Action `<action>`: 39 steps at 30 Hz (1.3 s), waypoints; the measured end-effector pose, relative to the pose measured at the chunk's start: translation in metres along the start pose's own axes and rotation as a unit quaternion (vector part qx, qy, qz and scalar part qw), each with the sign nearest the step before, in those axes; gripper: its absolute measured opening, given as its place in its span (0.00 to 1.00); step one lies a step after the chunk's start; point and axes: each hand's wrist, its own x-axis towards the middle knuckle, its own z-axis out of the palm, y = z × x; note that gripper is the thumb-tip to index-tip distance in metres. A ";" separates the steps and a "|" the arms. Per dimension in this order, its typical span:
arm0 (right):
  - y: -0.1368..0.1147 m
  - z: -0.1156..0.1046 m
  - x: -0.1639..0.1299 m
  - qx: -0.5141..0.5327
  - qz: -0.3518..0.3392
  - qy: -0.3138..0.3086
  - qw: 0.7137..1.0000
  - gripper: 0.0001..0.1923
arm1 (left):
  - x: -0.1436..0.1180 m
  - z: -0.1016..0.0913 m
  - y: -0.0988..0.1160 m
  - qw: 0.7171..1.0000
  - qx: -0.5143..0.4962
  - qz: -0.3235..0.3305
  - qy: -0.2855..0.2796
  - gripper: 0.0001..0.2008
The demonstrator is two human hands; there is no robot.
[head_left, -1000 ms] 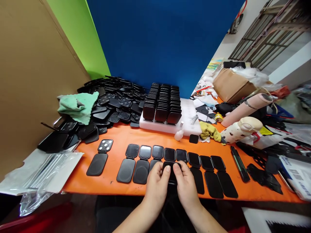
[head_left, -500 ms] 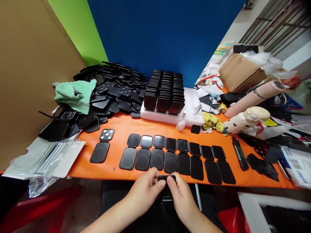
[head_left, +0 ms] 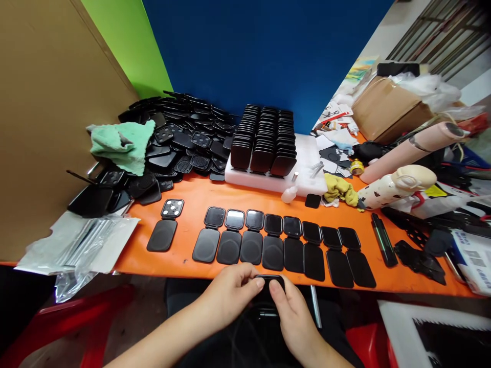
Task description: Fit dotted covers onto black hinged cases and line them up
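Both my hands hold one small black hinged case (head_left: 269, 282) just in front of the orange table's near edge (head_left: 184, 266). My left hand (head_left: 230, 292) pinches its left side and my right hand (head_left: 293, 312) its right side. Directly beyond them a row of several open black cases (head_left: 284, 245) lies flat on the table. One more open case (head_left: 166, 227), its lid showing round pads, lies apart at the left.
A white foam block (head_left: 307, 174) carries upright stacked black cases (head_left: 264, 145). A heap of black parts (head_left: 180, 145) with a green cloth (head_left: 120, 143) fills the back left. Plastic bags (head_left: 76, 245) lie left; a cardboard box (head_left: 387, 110), pink tube (head_left: 414, 148), pen (head_left: 381, 237) and clutter lie right.
My hands have drawn the black case back from over the row to below the table's near edge. The view has shifted slightly, showing more of the floor.
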 end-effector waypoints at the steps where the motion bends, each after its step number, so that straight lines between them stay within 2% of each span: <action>1: 0.001 0.000 -0.002 -0.010 -0.005 -0.006 1.000 0.16 | 0.001 0.000 -0.002 1.000 0.002 -0.014 0.002 0.10; 6: 0.010 -0.003 -0.010 -0.024 0.014 -0.024 0.999 0.17 | 0.002 0.007 -0.010 0.998 0.046 -0.047 0.022 0.12; 11: 0.006 -0.007 -0.006 0.010 0.043 -0.003 0.999 0.18 | 0.002 0.008 -0.007 0.994 0.092 -0.001 0.063 0.12; 14: 0.002 -0.009 0.001 0.036 0.037 0.002 0.999 0.18 | 0.005 0.009 -0.008 0.999 0.026 0.000 0.025 0.03; 18: 0.004 -0.014 0.007 0.067 0.105 0.025 0.992 0.19 | 0.013 0.012 -0.018 0.988 -0.142 -0.059 -0.011 0.17; 20: 0.008 -0.016 0.010 0.091 0.149 0.027 0.984 0.20 | 0.016 0.013 -0.022 0.978 -0.192 -0.074 -0.013 0.18; 30: 0.009 -0.021 0.023 0.184 0.198 0.013 0.963 0.24 | 0.013 0.011 -0.026 0.963 -0.251 -0.095 -0.007 0.15; 34: 0.012 -0.021 0.025 0.120 0.171 0.008 0.978 0.22 | 0.015 0.014 -0.033 0.964 -0.257 -0.072 0.000 0.12; 39: 0.010 -0.016 0.029 0.027 0.120 0.003 0.992 0.20 | 0.014 0.031 -0.037 0.965 -0.261 -0.017 0.032 0.16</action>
